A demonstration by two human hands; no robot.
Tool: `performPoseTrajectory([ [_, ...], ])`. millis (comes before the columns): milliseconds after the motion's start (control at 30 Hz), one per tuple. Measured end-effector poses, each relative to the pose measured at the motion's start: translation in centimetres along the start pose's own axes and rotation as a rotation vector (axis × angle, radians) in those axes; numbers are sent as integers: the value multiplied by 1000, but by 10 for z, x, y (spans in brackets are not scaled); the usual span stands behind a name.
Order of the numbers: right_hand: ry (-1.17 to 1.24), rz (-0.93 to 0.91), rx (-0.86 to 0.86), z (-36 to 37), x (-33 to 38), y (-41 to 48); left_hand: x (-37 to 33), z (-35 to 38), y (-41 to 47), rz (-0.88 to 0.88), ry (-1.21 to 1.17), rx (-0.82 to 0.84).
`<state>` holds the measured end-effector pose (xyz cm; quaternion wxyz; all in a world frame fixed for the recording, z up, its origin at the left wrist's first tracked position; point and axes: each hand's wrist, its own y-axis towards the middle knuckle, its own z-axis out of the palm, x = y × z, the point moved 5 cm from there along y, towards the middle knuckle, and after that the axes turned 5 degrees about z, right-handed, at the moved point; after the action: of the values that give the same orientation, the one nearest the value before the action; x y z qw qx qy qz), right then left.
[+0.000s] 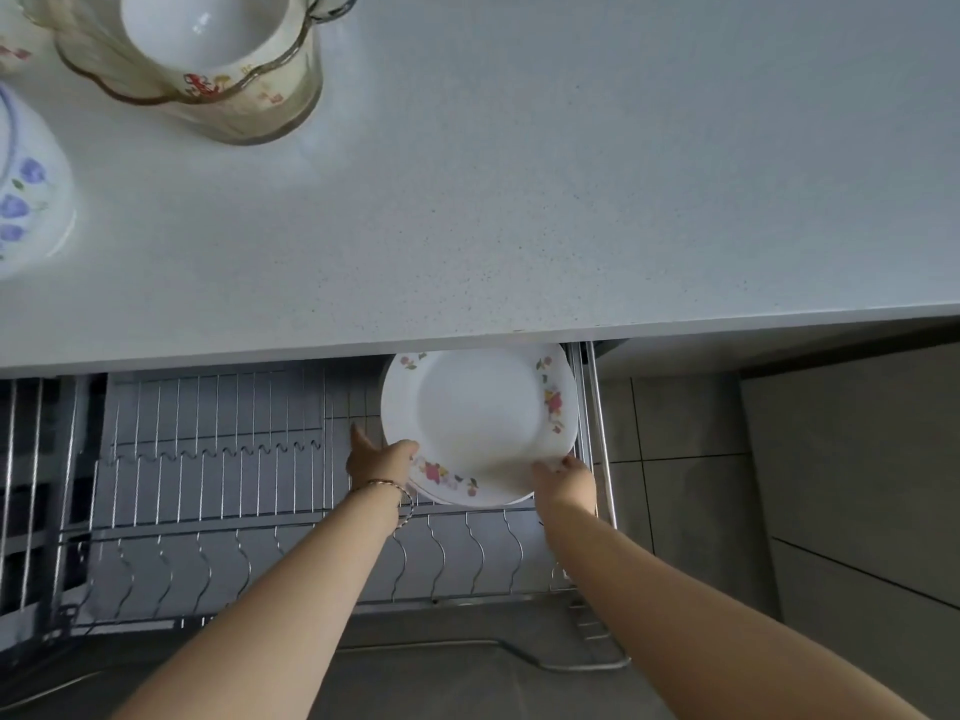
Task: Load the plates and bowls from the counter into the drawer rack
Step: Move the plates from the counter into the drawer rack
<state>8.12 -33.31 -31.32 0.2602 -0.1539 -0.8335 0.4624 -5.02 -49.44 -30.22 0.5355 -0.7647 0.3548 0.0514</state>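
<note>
From the head camera I see a white plate (pixel 478 423) with a flowered rim, its far edge cut off under the lip of the table (pixel 519 174). A second rim peeks out beneath its near edge, so it may lie on a stack; I cannot tell how many. The plate sits at the right end of the wire drawer rack (pixel 234 485), pulled out below the table.

My left hand (pixel 382 459) grips the plate's near-left rim, thumb on top, one finger pointing away toward the rack's back; a thin bracelet (pixel 400 493) circles that wrist. My right hand (pixel 566 480) pinches the near-right rim, fingers curled over the edge. Both forearms reach forward and down.

The rack's other slots, left of the plate, hold nothing I can make out. On the table, far left of the plate, a scalloped glass bowl (pixel 208 75) holds a white bowl (pixel 208 28), both cropped by the frame. A blue-flowered bowl (pixel 31 200) is half cut off at the left edge.
</note>
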Motion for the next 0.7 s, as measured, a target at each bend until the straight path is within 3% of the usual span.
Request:
performPoseTrajectory([
  [100,10,24,-6,2,-1,1,4,16,-7,-189,-263,195],
  [233,-111,-14,38,2,1,-7,3,19,-13,-137,-60,184],
  [367,-430,-36,257,-9,10,-28,-19,0,-36,117,566,212],
  [433,-583,-58,362,-27,21,-49,-36,-2,-64,255,751,281],
  [633,-949,-356,408,-138,90,-115,-117,28,-167,568,842,427],
  [700,-891,-383,387,-189,115,-125,-152,52,-209,667,820,429],
])
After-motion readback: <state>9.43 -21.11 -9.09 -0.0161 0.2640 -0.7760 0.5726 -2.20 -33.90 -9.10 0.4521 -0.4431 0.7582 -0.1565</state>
